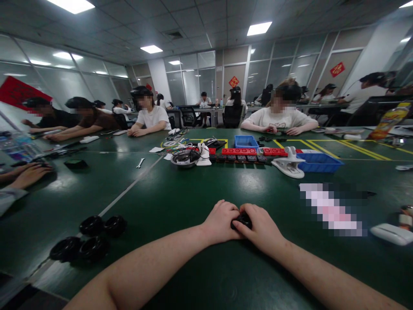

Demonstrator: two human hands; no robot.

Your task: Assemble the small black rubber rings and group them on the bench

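Both of my hands meet on the green table [167, 267], around one small black round object [244, 220]. My left hand [222, 220] curls against the object's left side, its fingers bent and pressed together. From the right, my right hand [261, 226] wraps the same object, with the thumb across its front and the fingers over its back. The object's underside is hidden. Several glossy black rings [93, 248] lie grouped on the table to the left of my left forearm.
Beyond my hands are a blue bin [319, 162], a white clamp [290, 162], a row of red blocks [238, 152] and a cable bowl [185, 158]. A wrench [140, 163] lies left of them. Another person's hands [30, 174] rest at far left. A white case [392, 234] sits right.
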